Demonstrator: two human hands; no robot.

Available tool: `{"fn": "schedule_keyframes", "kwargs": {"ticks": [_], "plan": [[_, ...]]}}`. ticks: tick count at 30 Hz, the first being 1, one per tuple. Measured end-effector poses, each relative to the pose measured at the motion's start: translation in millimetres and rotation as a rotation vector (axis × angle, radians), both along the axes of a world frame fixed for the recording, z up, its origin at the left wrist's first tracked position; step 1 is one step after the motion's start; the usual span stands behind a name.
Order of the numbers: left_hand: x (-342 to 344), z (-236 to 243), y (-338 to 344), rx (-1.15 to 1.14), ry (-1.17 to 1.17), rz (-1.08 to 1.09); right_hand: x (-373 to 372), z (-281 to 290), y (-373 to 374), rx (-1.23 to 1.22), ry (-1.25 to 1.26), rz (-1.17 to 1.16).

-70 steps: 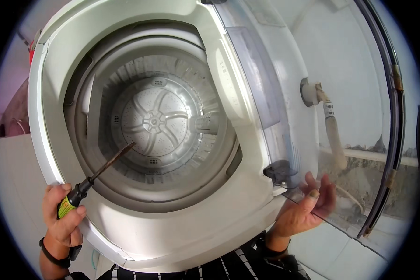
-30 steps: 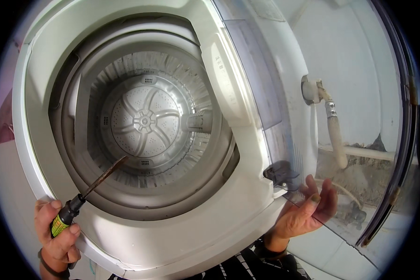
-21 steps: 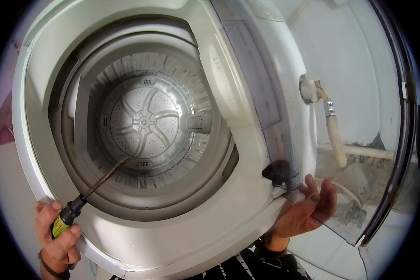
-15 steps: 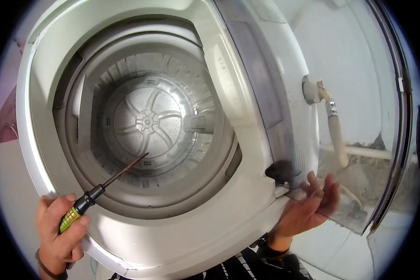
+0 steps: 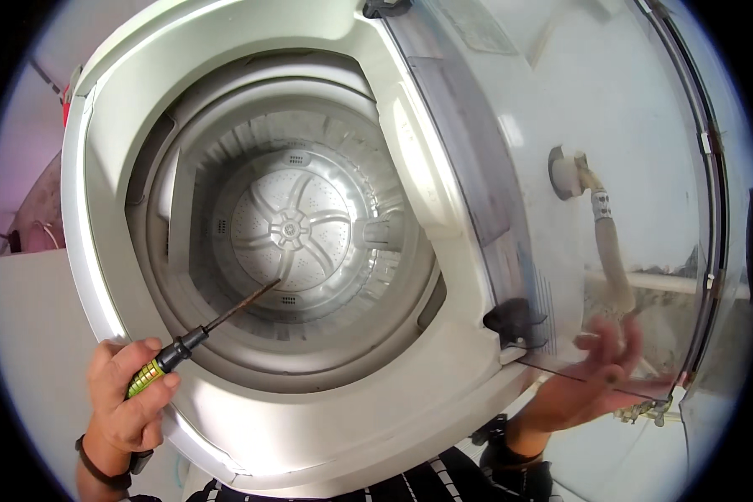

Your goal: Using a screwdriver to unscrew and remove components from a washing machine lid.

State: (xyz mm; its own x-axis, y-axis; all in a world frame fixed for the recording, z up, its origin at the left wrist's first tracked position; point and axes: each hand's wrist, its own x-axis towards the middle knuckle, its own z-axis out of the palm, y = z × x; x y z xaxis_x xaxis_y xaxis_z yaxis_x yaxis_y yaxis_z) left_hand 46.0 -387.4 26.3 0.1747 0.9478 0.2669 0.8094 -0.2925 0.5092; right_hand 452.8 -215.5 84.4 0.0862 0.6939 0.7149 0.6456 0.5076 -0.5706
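Note:
My left hand (image 5: pixel 130 393) is wrapped round the black and yellow-green handle of a screwdriver (image 5: pixel 171 353). Its thin brownish shaft points up and right over the tub opening of a top-loading washing machine (image 5: pixel 326 435). Inside the tub, a ribbed round pulsator (image 5: pixel 289 230) shows at the bottom. At the right, the see-through lid (image 5: pixel 510 192) stands raised. Through its lower part I see my right hand (image 5: pixel 590 372), holding nothing visible, fingers apart and slightly bent. Whether it touches the lid is hard to tell. Near it is the dark lid hinge (image 5: pixel 517 322).
Behind the lid, a pale hose (image 5: pixel 611 243) hangs from a round fitting (image 5: pixel 567 171). Another dark hinge (image 5: pixel 386 7) sits at the lid's far corner. Pinkish items (image 5: pixel 42 234) lie beyond the machine's left side. A metal fitting (image 5: pixel 644 410) shows below the lid's right corner.
The machine and my left hand with the screwdriver appear shifted slightly right in view. My right hand has moved right, further behind the see-through lid.

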Motion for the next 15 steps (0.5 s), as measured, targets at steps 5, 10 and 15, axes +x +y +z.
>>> {"fn": "schedule_keyframes", "kwargs": {"ticks": [5,10,15], "plan": [[2.6,-2.2,-0.7,0.024,-0.020,0.029,-2.4,33.4,27.8,0.263,-0.082,-0.211],[4.6,-1.9,-1.3,0.016,-0.023,0.045,3.5,61.6,39.8,0.434,-0.154,-0.245],[4.7,-1.5,-0.2,0.013,-0.020,0.045,12.4,67.3,40.8,0.453,-0.156,-0.306]]}}
